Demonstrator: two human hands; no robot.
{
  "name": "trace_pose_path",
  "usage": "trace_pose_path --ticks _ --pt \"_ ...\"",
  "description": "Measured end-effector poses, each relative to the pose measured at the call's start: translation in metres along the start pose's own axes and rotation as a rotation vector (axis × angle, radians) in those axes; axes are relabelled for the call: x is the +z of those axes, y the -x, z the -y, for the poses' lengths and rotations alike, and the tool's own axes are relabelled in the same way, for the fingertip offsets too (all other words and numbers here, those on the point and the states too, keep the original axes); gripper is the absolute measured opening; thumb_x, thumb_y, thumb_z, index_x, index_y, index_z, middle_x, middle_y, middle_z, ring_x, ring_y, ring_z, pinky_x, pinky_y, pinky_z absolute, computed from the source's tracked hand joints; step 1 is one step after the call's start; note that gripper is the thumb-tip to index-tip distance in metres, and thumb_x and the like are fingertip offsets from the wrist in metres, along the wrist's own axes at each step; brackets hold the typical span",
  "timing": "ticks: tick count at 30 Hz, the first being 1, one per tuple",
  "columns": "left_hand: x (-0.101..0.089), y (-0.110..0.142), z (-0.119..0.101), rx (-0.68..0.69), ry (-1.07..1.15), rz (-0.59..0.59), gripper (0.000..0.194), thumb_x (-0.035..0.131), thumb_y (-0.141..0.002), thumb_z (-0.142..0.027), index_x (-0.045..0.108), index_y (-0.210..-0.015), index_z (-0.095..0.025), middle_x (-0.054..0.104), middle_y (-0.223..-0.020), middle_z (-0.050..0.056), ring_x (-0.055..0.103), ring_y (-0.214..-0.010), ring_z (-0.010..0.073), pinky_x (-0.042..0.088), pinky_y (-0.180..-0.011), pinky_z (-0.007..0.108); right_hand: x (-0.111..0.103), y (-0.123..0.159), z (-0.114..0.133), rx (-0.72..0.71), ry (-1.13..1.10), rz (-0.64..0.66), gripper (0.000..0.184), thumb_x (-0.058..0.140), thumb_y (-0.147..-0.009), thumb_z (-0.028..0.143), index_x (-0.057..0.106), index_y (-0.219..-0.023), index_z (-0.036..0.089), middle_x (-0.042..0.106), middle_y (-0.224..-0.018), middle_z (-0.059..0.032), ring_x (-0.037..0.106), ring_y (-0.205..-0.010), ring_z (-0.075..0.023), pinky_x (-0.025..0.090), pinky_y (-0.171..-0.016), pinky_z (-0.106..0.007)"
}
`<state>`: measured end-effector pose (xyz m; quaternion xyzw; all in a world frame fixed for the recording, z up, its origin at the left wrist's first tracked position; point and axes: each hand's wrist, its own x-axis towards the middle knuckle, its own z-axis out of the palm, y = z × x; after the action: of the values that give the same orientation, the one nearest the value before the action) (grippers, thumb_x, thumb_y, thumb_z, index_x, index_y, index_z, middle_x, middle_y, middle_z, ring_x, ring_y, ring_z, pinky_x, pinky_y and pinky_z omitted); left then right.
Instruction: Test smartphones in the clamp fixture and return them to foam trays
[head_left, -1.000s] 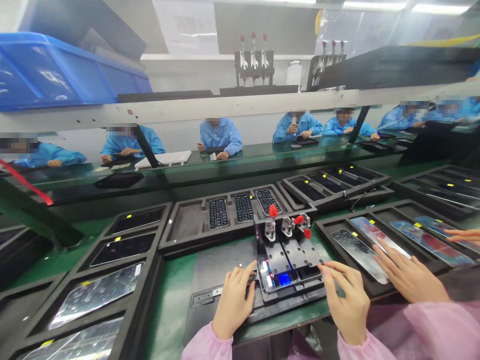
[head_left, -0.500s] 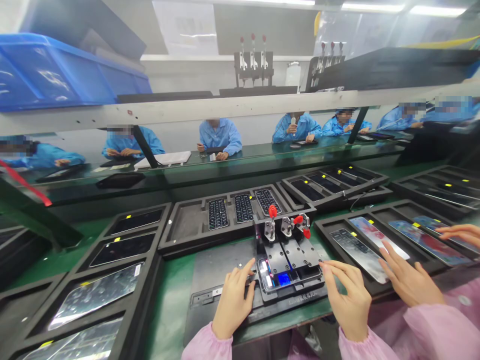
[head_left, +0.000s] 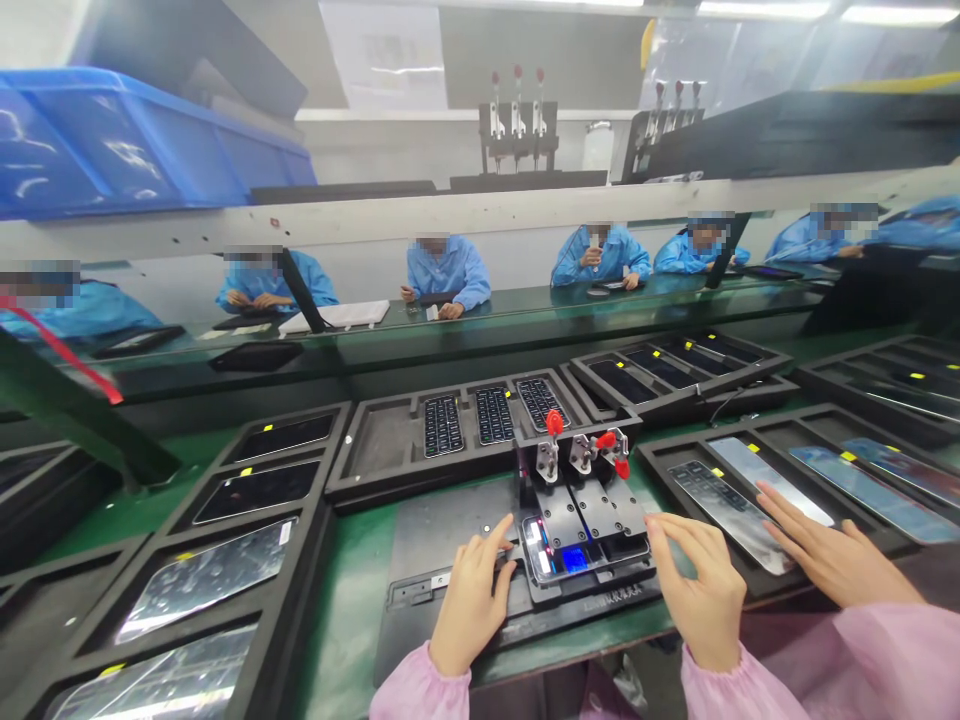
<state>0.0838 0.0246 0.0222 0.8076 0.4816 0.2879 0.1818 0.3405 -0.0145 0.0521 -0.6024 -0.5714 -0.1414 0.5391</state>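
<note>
The left hand (head_left: 472, 605) and right hand (head_left: 697, 592) rest slightly curled, pinching nothing, beside the black clamping fixture (head_left: 592, 510) (lower middle); a careless knock could crack the lit phone screen (head_left: 574, 558).

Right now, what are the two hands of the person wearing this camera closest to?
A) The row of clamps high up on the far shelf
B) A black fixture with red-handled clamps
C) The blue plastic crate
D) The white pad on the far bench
B. The left hand and right hand sit at either side of the black fixture, just below its red-handled clamps.
</note>
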Motion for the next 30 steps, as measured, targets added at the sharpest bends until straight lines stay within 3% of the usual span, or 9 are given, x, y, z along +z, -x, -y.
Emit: trace_pose_path --ticks 7,13,21,30 --pt "0.000 0.000 0.000 -0.008 0.002 -0.008 0.051 0.041 -0.087 -0.014 0.030 -0.135 -0.027 0.062 -0.099 0.004 0.057 -0.089 0.0182 0.045 -0.082 0.036 0.007 -0.010 -0.001 0.009 0.028 0.030 0.011 0.059 -0.078 0.025 0.064 -0.087 0.021 0.065 -0.086 -0.0018 0.056 -0.082 -0.0149 0.044 -0.082 -0.032" --pt "0.000 0.000 0.001 -0.026 0.036 0.009 0.050 0.039 -0.089 -0.015 0.028 -0.136 -0.027 0.062 -0.100 0.004 0.056 -0.090 0.0184 0.044 -0.084 0.038 0.024 -0.026 -0.005 0.165 0.096 0.028 0.040 0.058 -0.077 0.037 0.054 -0.112 0.018 0.064 -0.088 -0.0042 0.053 -0.080 -0.0168 0.042 -0.081 -0.034" --pt "0.001 0.000 0.003 -0.034 0.034 -0.013 0.049 0.042 -0.088 -0.016 0.032 -0.134 -0.027 0.063 -0.099 0.003 0.057 -0.087 0.0177 0.045 -0.083 0.037 0.040 -0.037 -0.020 0.166 0.143 0.124 0.035 0.055 -0.076 0.047 0.053 -0.096 0.018 0.062 -0.086 -0.0051 0.052 -0.079 -0.0183 0.038 -0.074 -0.033" --pt "0.000 0.000 0.003 -0.028 0.028 -0.003 0.048 0.043 -0.087 -0.016 0.032 -0.133 -0.027 0.064 -0.099 0.003 0.057 -0.087 0.0180 0.044 -0.082 0.037 0.043 -0.037 -0.020 0.168 0.143 0.144 0.028 0.054 -0.077 0.046 0.052 -0.089 0.020 0.062 -0.083 -0.0016 0.054 -0.079 -0.0167 0.037 -0.076 -0.030"
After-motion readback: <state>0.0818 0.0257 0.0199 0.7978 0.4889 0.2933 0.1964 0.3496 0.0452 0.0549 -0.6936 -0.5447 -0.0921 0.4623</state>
